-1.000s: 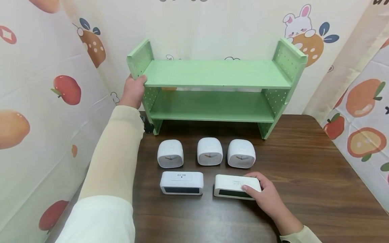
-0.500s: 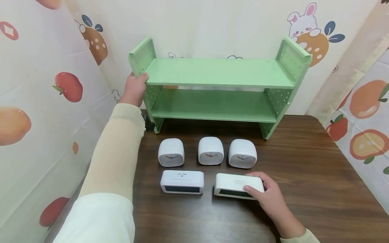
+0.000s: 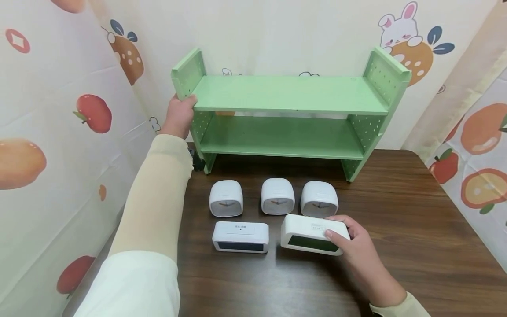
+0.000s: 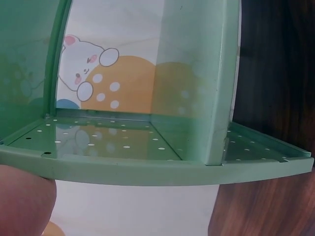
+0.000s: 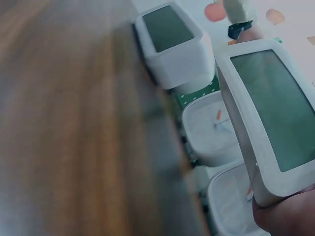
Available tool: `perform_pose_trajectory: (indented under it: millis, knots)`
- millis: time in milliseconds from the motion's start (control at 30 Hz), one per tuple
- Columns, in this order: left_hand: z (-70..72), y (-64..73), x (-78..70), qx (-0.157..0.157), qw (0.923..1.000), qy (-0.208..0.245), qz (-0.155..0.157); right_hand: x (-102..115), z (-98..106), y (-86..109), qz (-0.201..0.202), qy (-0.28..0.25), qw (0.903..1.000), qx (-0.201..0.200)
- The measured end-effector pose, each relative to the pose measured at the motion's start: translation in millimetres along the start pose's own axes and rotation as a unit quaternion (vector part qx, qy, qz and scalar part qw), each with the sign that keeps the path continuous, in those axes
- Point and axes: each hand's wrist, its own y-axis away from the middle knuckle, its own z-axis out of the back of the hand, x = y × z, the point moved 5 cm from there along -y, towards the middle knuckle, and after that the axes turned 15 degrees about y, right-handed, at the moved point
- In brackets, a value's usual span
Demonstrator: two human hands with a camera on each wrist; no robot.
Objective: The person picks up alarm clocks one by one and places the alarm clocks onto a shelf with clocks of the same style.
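In the head view my right hand [image 3: 362,255] grips the right end of a white digital clock [image 3: 314,233], thumb on its top. This clock is tilted and held a little above the table; its dark display [image 5: 275,103] fills much of the right wrist view. A second digital clock [image 3: 240,237] stands to its left on the table. My left hand [image 3: 180,115] holds the left side panel of a green two-tier shelf [image 3: 289,93], thumb at the upper board's corner. Its other fingers are hidden behind the panel.
Three small white analog clocks [image 3: 226,198] stand in a row between the digital clocks and the shelf. Something small and black [image 3: 198,163] lies by the shelf's left foot. Fruit-print curtains [image 3: 91,176] surround the brown wooden table [image 3: 412,211].
My right hand has lifted the digital clock off the table and tipped its display upward. My left hand keeps its hold on the shelf. The head view has shifted slightly.
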Motion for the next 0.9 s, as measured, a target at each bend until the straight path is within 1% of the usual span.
perform_pose_trajectory:
  millis: [100, 200, 300, 367, 567, 633, 900]
  knots:
    - [-0.9, 1.2, -0.7, 0.002, 1.0, -0.003, 0.001, 10.6, 1.3, -3.7, 0.003, -0.035, 0.9992, 0.021]
    - [-0.9, 2.0, -1.5, 0.002, 1.0, -0.003, -0.003, 22.6, 2.3, -9.4, 0.009, -0.049, 0.998, 0.039]
    - [0.6, 2.0, -1.4, 0.002, 1.0, -0.004, -0.007, 34.7, 3.4, -15.9, 0.01, -0.037, 0.9977, 0.056]
    - [1.5, 1.5, -0.5, 0.003, 1.0, -0.002, -0.005, 42.2, 3.8, -19.6, 0.009, -0.021, 0.9976, 0.065]
    - [2.0, 2.6, 0.2, 0.002, 0.9999, -0.011, -0.004, 63.5, 0.4, -31.6, 0.023, 0.008, 0.997, 0.073]
    - [2.1, 3.2, 0.3, -0.002, 0.9999, -0.01, -0.005, 70.8, -1.7, -36.1, 0.027, 0.011, 0.9967, 0.076]
    - [0.5, 4.7, -1.2, -0.005, 0.9999, -0.01, -0.006, 102.1, -8.0, -58.0, 0.02, 0.002, 0.9953, 0.095]
